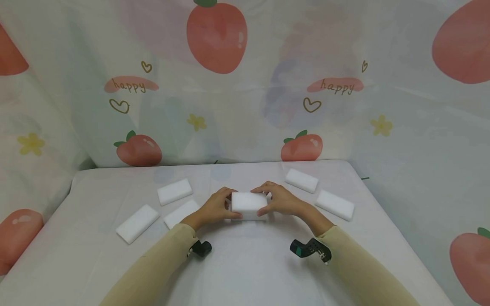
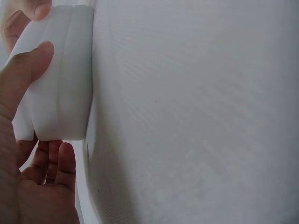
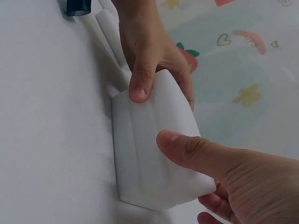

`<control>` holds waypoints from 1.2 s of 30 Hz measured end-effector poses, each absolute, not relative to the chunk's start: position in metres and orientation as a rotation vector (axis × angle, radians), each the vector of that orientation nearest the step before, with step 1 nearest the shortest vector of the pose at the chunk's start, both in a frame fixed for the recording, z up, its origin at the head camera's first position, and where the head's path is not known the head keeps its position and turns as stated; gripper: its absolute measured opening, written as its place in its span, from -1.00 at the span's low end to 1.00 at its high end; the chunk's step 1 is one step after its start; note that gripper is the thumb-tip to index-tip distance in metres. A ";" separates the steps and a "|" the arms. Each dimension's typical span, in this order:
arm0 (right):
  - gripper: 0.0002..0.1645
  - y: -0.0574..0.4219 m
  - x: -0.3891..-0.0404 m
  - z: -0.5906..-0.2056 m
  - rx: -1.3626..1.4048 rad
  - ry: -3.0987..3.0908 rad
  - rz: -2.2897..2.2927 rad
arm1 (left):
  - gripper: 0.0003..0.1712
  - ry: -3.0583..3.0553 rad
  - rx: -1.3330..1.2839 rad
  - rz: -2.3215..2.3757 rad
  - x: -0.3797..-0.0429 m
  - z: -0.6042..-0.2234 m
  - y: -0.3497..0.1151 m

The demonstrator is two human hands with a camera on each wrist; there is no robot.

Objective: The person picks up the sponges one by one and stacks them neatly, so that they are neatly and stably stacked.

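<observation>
A stack of white sponge blocks (image 1: 249,203) stands at the middle of the table, between both hands. My left hand (image 1: 214,207) grips its left end, thumb on the near face and fingers around the far side. At the right end my right hand (image 1: 281,199) holds the stack in the same manner. Seams between the layers show on the stack (image 2: 70,93) in the left wrist view. In the right wrist view both thumbs press the near face of the stack (image 3: 145,140), and its lowest block sits at the white cloth.
Left of the hands lie three loose white blocks: a far one (image 1: 175,191), a near one (image 1: 138,224) and one (image 1: 181,212) partly behind the left wrist. Two more blocks (image 1: 301,180) (image 1: 334,205) lie at the right. A printed curtain (image 1: 245,106) hangs behind the table.
</observation>
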State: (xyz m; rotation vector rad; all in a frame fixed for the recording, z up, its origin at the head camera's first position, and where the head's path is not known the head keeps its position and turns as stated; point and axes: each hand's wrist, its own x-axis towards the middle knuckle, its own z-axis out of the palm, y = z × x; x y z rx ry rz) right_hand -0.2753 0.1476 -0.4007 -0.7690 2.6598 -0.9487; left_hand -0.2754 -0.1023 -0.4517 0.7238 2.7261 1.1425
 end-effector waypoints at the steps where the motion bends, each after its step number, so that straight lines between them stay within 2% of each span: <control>1: -0.19 0.148 -0.275 -0.401 -0.770 2.661 -0.949 | -0.19 2.724 0.725 1.141 -0.275 -0.451 -0.102; 15: -0.18 0.147 -0.277 -0.401 -0.744 2.660 -0.955 | -0.10 2.709 0.782 1.136 -0.277 -0.437 -0.105; 24: -0.17 0.147 -0.276 -0.400 -0.717 2.662 -0.927 | -0.18 2.722 0.790 1.127 -0.276 -0.422 -0.104; 36: -0.16 0.151 -0.275 -0.402 -0.736 2.639 -0.964 | -0.22 2.712 0.757 1.157 -0.277 -0.434 -0.105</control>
